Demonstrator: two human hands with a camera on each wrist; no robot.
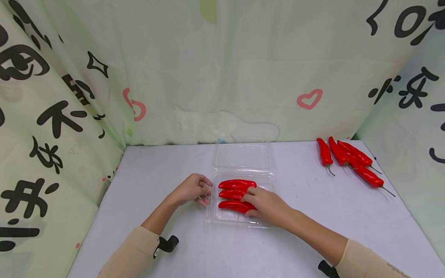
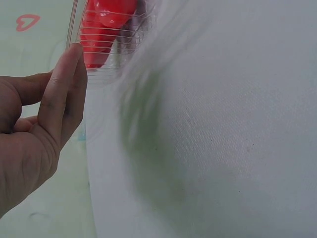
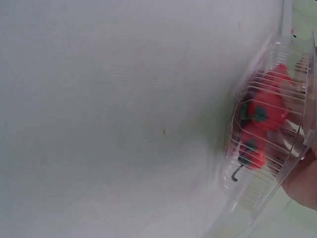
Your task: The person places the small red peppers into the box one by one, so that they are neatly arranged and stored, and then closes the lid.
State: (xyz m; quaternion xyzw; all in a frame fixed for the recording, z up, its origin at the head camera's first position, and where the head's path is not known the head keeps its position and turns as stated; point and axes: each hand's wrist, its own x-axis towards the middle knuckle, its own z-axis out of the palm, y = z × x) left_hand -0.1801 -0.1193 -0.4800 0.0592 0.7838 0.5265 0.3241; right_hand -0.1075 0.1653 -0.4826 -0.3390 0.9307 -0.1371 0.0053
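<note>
Three red chili peppers lie side by side in a clear plastic box, its lid laid back behind it. My right hand reaches in over their stem ends. Its fingers and thumb hold the nearest chili pepper from either side, covering that end. Beyond it are the middle chili pepper and the far chili pepper. At the box's left edge is my left hand, fairly straight fingertips right at the wall. Through the ribbed side, green stem caps show in the right wrist view.
Several more red chili peppers lie at the table's back right corner, stems toward me. The white table is enclosed at the back and sides by a printed pale green curtain. Black wrist mounts stick out from the sleeves.
</note>
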